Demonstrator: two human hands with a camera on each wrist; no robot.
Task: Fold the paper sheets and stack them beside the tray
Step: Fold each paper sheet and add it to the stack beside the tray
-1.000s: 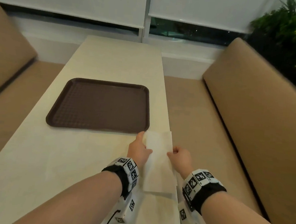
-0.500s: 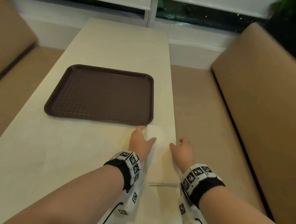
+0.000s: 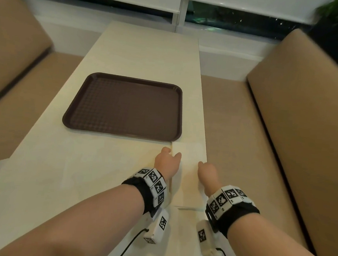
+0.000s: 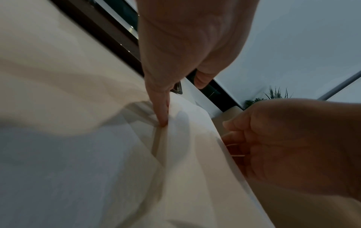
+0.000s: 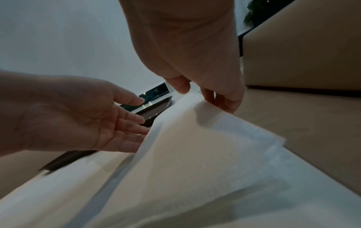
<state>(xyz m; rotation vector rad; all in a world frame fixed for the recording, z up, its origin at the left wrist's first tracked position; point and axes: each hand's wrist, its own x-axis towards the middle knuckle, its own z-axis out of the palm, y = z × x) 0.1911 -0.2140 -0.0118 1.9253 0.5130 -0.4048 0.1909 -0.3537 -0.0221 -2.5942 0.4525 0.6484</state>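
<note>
A folded white paper [image 3: 189,165] lies as a narrow strip on the table's right edge, just in front of the near right corner of the brown tray [image 3: 123,106]. My left hand [image 3: 171,154] is at the strip's left edge, its straight fingers [image 4: 163,114] touching the paper [image 4: 185,154]. My right hand [image 3: 204,167] is at the strip's right edge. In the right wrist view its thumb and curled fingers [image 5: 220,101] close on the paper's [image 5: 185,146] far right edge. The left hand [image 5: 125,123] shows there with its palm spread.
The pale table [image 3: 101,173] runs away toward a window. Tan bench seats [image 3: 305,117] flank both sides, and the right one starts directly past the table's edge by my right hand. More pale paper [image 3: 178,238] lies under my wrists at the near end.
The folded paper has come down from a slight lift to lie flat along the table's right edge. Both hands stayed at its sides and shifted a little forward.
</note>
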